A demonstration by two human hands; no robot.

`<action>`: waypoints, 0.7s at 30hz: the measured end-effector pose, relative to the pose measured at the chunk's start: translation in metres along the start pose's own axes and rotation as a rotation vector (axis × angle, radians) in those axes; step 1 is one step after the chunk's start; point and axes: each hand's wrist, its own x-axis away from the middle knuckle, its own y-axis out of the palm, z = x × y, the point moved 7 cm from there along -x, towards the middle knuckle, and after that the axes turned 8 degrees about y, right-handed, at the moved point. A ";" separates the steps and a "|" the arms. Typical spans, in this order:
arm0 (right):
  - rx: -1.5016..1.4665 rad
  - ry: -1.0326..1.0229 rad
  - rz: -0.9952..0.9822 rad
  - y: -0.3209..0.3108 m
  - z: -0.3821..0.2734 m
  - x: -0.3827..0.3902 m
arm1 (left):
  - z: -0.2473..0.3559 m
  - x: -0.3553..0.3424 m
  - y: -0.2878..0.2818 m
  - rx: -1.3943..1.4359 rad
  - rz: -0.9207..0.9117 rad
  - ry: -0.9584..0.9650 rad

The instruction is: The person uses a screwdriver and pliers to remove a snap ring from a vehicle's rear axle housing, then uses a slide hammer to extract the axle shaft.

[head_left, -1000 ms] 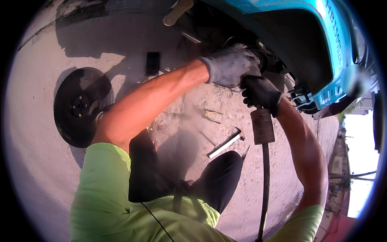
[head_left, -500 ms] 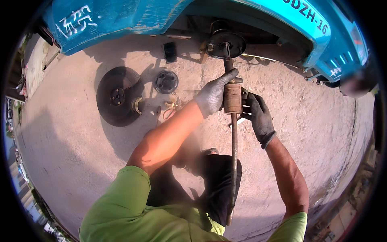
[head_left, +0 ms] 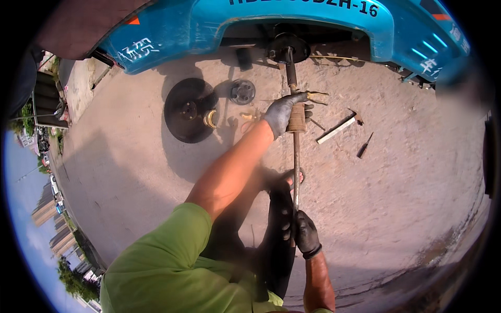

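My gloved left hand [head_left: 282, 113] grips the cylindrical metal weight [head_left: 296, 125] on a long rod [head_left: 296, 161]. Lower down, my gloved right hand [head_left: 305, 235] is closed round that rod near its near end. The rod's far end meets a dark round hub [head_left: 300, 49] under the blue vehicle body [head_left: 203, 31], through a short sleeve [head_left: 291, 73]. Just beyond my left hand lie pliers [head_left: 319, 97] on the concrete. To the right are a hammer with a pale handle [head_left: 334, 131] and a screwdriver [head_left: 365, 149].
A large black wheel-like disc [head_left: 182, 130] lies at the left, a brass-coloured part [head_left: 210, 119] on it. A smaller round dark part [head_left: 242, 92] and a dark rectangular object [head_left: 243, 59] lie near the vehicle. Roadside buildings [head_left: 44, 208] show at the far left rim.
Both hands have come back from the hub along the rod. My right hand has moved from beside the weight down to the rod's near end. The head view has shifted.
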 end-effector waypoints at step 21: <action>-0.833 0.071 0.295 0.015 0.073 0.005 | -0.001 0.011 0.006 -0.137 0.037 -0.073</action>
